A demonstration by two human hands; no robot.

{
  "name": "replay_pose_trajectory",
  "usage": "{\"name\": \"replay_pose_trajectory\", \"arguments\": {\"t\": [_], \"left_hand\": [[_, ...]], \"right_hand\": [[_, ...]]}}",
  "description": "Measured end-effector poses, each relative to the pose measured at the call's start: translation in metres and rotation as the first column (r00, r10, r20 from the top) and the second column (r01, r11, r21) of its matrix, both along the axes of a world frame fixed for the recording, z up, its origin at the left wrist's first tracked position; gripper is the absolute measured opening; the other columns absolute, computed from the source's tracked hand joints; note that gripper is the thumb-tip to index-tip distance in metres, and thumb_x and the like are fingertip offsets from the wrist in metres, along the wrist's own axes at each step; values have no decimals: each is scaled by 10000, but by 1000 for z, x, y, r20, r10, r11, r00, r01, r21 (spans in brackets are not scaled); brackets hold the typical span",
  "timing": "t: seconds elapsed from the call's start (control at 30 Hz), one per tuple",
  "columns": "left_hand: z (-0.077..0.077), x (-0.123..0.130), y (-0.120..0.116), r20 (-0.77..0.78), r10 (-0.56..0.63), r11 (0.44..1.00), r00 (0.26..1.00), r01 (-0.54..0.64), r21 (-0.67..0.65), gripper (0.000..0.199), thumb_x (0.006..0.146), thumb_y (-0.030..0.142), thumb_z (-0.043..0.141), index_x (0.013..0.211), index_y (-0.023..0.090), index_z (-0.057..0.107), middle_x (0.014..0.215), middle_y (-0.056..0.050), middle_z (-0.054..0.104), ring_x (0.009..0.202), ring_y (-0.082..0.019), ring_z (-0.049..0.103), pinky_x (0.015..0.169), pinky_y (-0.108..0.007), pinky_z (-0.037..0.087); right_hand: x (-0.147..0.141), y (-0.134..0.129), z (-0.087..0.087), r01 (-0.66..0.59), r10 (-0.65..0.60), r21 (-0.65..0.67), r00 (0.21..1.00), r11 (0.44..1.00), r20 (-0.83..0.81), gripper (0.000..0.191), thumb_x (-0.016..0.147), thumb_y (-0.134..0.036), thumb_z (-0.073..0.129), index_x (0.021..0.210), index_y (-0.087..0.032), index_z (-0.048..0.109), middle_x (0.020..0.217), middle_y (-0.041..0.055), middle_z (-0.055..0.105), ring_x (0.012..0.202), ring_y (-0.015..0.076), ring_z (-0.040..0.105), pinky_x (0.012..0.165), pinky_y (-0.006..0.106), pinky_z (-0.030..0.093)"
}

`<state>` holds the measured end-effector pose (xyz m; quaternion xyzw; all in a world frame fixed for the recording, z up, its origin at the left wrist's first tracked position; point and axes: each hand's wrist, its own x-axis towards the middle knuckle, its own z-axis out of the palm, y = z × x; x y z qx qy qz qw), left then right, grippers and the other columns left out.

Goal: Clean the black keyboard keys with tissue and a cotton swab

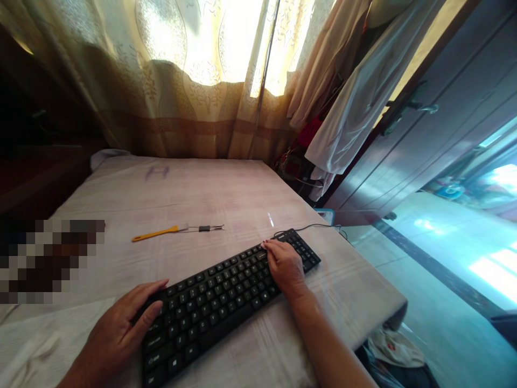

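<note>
A black keyboard [218, 296] lies slanted across the table, its right end farther from me. My left hand [121, 323] grips its left end, the thumb over the keys and the fingers along the far side. My right hand [285, 264] rests over the right part of the keys with its fingertips pinched together near the top row. Something small and pale shows at those fingertips, too little to name. Beyond the keyboard lie a yellow-handled brush [155, 234] and a thin wire tool with a black middle [204, 228].
A pale checked cloth covers the table [210, 188]. The keyboard's cable [313, 225] runs off the right edge. White cloth [36, 345] lies at the near left, by a pixelated patch. Curtains [161, 102] hang behind; hanging clothes [343, 118] and a door [424, 113] stand right.
</note>
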<state>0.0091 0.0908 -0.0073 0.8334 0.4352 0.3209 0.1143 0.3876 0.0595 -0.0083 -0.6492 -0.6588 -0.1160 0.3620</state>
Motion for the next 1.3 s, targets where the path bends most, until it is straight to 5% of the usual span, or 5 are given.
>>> {"name": "replay_pose_trajectory", "arguments": {"t": [0.4, 0.77, 1.1, 1.3], "left_hand": [[-3, -6, 4, -50, -10, 1000, 999, 9, -12, 380, 914, 537, 495, 1143, 315, 702, 1086, 15, 782, 941, -173, 753, 848, -226, 591], [-5, -5, 1, -48, 15, 997, 999, -19, -79, 425, 907, 577, 473, 1152, 316, 703, 1112, 5, 774, 970, -195, 745, 875, -258, 589], [-6, -5, 0, -57, 27, 999, 998, -30, -44, 425, 918, 576, 459, 1156, 317, 698, 1113, 6, 773, 965, -189, 746, 855, -251, 594], [-1, -3, 0, -51, -14, 1000, 999, 14, 11, 365, 932, 524, 488, 1176, 327, 676, 1095, 33, 775, 941, -157, 747, 842, -211, 587]], "right_hand": [[-13, -4, 6, -157, 157, -42, 987, 987, 12, 342, 885, -91, 515, 1081, -220, 763, 1076, 102, 761, 977, 245, 701, 914, 418, 587], [-9, 1, 2, -82, 80, -63, 996, 995, -26, 309, 880, -104, 524, 1060, -219, 747, 1087, 93, 764, 957, 245, 711, 876, 404, 593], [-19, -2, 12, -260, 260, 11, 965, 966, 26, 342, 917, -68, 480, 1053, -213, 758, 1065, 69, 771, 945, 213, 702, 869, 357, 583], [-7, -2, 10, -205, 207, -28, 977, 978, 51, 365, 873, -36, 495, 1008, -226, 776, 1033, 61, 778, 920, 205, 700, 853, 348, 587]]}}
